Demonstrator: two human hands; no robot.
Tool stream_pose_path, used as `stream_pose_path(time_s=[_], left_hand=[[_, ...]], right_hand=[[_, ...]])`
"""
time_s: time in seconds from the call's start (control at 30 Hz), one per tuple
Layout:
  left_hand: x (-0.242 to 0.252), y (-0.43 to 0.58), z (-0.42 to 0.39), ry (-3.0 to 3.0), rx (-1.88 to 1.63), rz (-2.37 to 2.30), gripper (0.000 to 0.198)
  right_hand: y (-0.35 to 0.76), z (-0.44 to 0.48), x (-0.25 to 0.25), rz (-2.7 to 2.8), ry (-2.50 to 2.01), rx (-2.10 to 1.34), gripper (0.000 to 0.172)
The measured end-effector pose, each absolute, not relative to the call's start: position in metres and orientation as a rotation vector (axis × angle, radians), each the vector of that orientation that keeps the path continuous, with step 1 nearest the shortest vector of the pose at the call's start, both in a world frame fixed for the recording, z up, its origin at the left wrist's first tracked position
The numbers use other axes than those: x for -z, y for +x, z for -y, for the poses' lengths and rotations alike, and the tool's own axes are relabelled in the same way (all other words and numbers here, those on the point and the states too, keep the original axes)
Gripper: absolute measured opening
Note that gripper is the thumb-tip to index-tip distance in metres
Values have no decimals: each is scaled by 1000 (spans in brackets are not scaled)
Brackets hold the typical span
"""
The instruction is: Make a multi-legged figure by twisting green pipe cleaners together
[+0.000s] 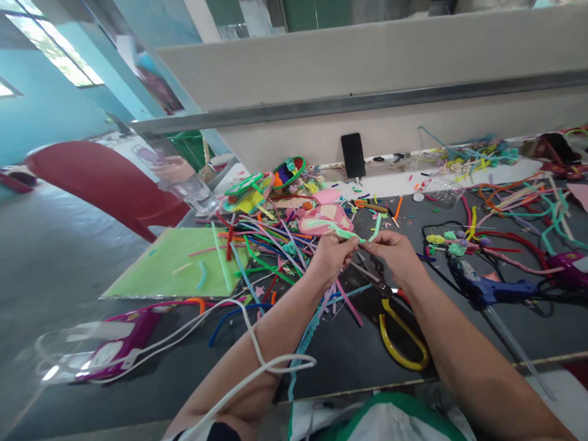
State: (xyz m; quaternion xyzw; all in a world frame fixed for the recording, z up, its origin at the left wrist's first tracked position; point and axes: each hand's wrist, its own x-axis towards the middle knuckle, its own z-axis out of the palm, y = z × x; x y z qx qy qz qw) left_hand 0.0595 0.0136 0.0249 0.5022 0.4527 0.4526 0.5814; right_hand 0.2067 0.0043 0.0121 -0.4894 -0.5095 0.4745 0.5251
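Observation:
A mint-green pipe cleaner [341,232] runs between my two hands above the middle of the table, one end bent up at the right. My left hand [332,254] pinches it, and my right hand [389,248] grips it close by, the fingertips of both hands almost meeting. Just behind them lies a pink oval piece [325,218]. Under and beside my right wrist rest scissors with yellow handles [404,345], their blades pointing toward my hands. A heap of coloured pipe cleaners [270,247] spreads to the left of my left hand.
A blue glue gun [499,290] with its cord lies at right. At left are a green sheet [165,267] and a purple-and-white device [119,345]; a white cable [252,325] crosses my left forearm. A black phone [353,155] leans on the partition.

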Motion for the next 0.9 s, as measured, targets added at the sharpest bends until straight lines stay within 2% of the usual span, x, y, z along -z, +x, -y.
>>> stream_pose_path(time_s=[0.17, 0.3, 0.43, 0.57, 0.9], left_hand=[[-24, 60, -13, 1187, -1063, -1045, 32], [-24, 58, -15, 1135, -1034, -1036, 31], [-24, 54, -18, 1090, -1001, -1006, 31], [-19, 55, -19, 1191, -933, -1031, 32], [-18, 55, -17, 1358, -787, -854, 27]], right_hand=[[204, -5, -11, 1004, -1043, -1396, 29], [210, -2, -20, 1191, -1075, -1463, 26], [224, -3, -31, 1332, -1008, -1582, 30], [232, -8, -30, 1117, -1086, -1542, 23], [228, -10, -19, 1170, -1081, -1575, 35]])
